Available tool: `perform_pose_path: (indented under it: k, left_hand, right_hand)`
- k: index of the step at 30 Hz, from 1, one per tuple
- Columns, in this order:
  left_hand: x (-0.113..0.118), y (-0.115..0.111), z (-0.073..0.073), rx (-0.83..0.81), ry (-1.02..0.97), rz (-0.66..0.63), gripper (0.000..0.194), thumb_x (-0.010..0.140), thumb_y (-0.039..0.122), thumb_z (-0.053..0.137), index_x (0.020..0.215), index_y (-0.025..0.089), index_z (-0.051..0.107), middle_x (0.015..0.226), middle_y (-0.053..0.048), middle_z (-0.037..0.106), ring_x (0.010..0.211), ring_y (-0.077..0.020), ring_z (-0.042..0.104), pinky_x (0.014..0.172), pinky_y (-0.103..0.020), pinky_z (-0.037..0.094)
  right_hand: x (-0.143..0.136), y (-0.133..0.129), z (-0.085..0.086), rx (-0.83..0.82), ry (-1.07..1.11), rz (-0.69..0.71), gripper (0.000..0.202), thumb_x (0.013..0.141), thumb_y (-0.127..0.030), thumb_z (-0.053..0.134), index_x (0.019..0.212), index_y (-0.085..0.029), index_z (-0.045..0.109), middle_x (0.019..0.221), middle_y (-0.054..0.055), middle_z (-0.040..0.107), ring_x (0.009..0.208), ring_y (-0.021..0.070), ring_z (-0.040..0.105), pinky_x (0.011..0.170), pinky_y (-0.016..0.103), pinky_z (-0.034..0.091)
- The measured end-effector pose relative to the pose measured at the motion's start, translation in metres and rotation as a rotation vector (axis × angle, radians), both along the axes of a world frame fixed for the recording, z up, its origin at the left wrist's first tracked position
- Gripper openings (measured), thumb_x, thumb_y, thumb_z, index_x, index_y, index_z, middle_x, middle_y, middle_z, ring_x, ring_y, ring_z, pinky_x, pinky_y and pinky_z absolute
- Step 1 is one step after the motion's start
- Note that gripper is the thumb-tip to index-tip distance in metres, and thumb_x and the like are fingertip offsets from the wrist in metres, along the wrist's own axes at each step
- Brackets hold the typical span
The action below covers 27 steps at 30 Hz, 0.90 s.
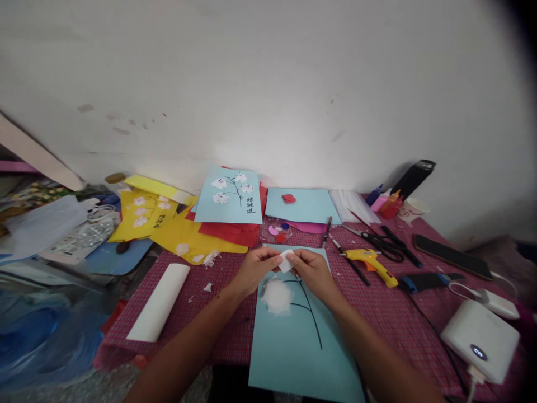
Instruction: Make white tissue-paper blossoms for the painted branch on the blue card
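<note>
My left hand and my right hand meet over the upper part of a light blue sheet of paper. Between their fingertips they pinch a small folded piece of white tissue paper. Black curved stems are drawn on the sheet, and a fluffy white tissue flower sits at the left, below my left hand. Behind the hands lies a palette with pink, blue and red paint.
A white paper roll lies at left. Finished flower pictures on blue paper and yellow paper stand behind. Right are a yellow glue gun, scissors, paint bottles, a black flask and a white power bank.
</note>
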<state>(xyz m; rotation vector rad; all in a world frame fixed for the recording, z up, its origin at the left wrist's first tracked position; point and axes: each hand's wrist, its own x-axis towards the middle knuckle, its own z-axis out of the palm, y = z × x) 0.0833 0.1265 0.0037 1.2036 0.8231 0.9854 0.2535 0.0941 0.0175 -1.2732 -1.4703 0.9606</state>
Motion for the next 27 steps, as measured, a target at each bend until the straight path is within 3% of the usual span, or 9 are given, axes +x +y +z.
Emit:
perform_pose_path:
  k: [8, 22, 27]
  left_hand:
    - [-0.0011, -0.0015, 0.0064, 0.095, 0.189, -0.02, 0.028, 0.079, 0.039, 0.063, 0.075, 0.013, 0.071, 0.067, -0.004, 0.063, 0.061, -0.0116, 0.054, 0.057, -0.022, 0.039]
    - [0.0001, -0.002, 0.0051, -0.048, 0.112, -0.035, 0.028, 0.072, 0.04, 0.07, 0.073, 0.012, 0.067, 0.064, -0.002, 0.061, 0.058, -0.0103, 0.053, 0.056, -0.022, 0.039]
    - [0.0006, -0.0031, 0.006, -0.001, 0.145, -0.025, 0.032, 0.076, 0.045, 0.066, 0.07, 0.013, 0.066, 0.063, -0.002, 0.061, 0.057, -0.0104, 0.052, 0.056, -0.022, 0.039]
  right_hand:
    - [-0.0001, -0.0003, -0.0016, 0.003, -0.022, 0.003, 0.029, 0.089, -0.036, 0.05, 0.071, -0.017, 0.061, 0.057, -0.003, 0.053, 0.052, 0.0118, 0.046, 0.05, 0.023, 0.034]
    - [-0.002, 0.0001, -0.0031, 0.005, -0.029, -0.042, 0.036, 0.09, -0.042, 0.051, 0.062, -0.018, 0.052, 0.052, -0.003, 0.051, 0.05, 0.0117, 0.044, 0.049, 0.023, 0.033]
    - [-0.0024, -0.001, -0.0028, 0.007, -0.029, -0.057, 0.039, 0.09, -0.044, 0.051, 0.06, -0.019, 0.05, 0.05, -0.003, 0.048, 0.048, 0.0116, 0.043, 0.047, 0.023, 0.032]
